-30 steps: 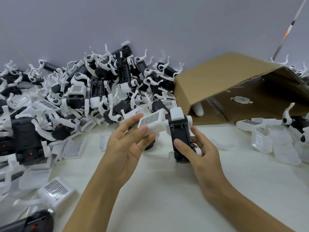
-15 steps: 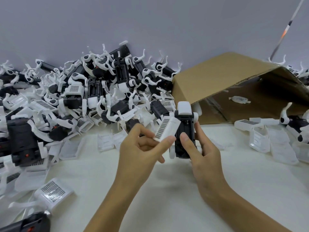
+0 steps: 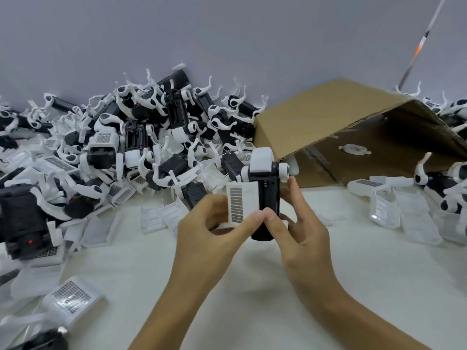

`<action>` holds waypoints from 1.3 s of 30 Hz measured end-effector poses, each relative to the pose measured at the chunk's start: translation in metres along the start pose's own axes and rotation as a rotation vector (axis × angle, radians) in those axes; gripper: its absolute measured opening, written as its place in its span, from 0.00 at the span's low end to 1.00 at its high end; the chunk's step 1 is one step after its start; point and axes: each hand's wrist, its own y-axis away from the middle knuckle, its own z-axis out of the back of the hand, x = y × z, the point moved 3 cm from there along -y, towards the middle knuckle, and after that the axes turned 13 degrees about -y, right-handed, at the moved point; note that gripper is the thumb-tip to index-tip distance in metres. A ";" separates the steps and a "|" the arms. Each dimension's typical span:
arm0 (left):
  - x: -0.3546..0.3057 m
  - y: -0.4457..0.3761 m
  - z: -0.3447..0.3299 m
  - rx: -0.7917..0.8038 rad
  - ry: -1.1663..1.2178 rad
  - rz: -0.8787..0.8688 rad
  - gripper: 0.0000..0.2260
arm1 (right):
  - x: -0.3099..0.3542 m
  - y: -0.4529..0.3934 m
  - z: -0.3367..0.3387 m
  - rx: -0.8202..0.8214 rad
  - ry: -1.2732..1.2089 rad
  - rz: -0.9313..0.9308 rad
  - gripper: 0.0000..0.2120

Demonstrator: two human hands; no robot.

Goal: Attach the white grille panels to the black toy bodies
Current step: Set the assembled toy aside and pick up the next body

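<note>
In the middle of the head view my right hand [image 3: 300, 231] grips a black toy body [image 3: 268, 193] with a white head, held upright above the white table [image 3: 252, 286]. My left hand [image 3: 209, 228] pinches a white grille panel [image 3: 243, 202] and holds it against the body's left side. The two thumbs meet at the panel's lower edge. The panel's dark slotted strip faces me. The body's lower end is partly hidden behind my thumbs.
A big heap of black-and-white toy bodies and loose white parts [image 3: 141, 145] fills the left and back. A loose grille panel [image 3: 72, 298] lies at the front left. A tipped cardboard box [image 3: 328, 122] lies at the right, with more panels [image 3: 394, 205] beside it.
My left hand turned the grille panel from flat to upright and brought it right, against the black body. Both hands drew closer together and the thumbs now touch.
</note>
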 end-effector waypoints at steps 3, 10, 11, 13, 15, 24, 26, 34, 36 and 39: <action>-0.002 0.005 -0.007 0.007 -0.006 -0.030 0.16 | 0.001 0.000 0.001 0.044 -0.093 -0.048 0.21; -0.009 0.013 -0.011 -0.126 -0.207 -0.212 0.14 | 0.004 0.000 0.002 0.025 -0.127 -0.007 0.24; -0.011 0.013 -0.011 -0.148 -0.234 -0.229 0.15 | 0.004 0.001 0.000 0.028 -0.125 0.003 0.24; -0.009 0.012 -0.011 -0.166 -0.240 -0.217 0.17 | 0.003 0.002 0.001 0.018 -0.147 -0.002 0.25; -0.004 0.010 -0.011 -0.124 -0.210 -0.154 0.18 | 0.003 0.000 0.004 -0.019 -0.200 -0.045 0.23; 0.001 0.008 -0.013 0.034 -0.336 -0.250 0.21 | 0.008 -0.007 -0.001 -0.019 -0.254 -0.141 0.25; 0.004 0.004 -0.012 0.168 -0.207 -0.178 0.19 | 0.011 -0.009 0.000 -0.012 -0.273 -0.136 0.23; 0.009 -0.003 -0.009 0.187 0.137 -0.062 0.11 | 0.015 -0.011 -0.001 0.024 -0.256 -0.183 0.24; 0.008 -0.002 -0.009 0.136 0.145 -0.072 0.10 | 0.018 -0.012 -0.001 0.020 -0.244 -0.170 0.22; 0.009 -0.002 -0.011 0.117 0.169 -0.045 0.14 | 0.017 -0.012 -0.001 0.036 -0.261 -0.187 0.21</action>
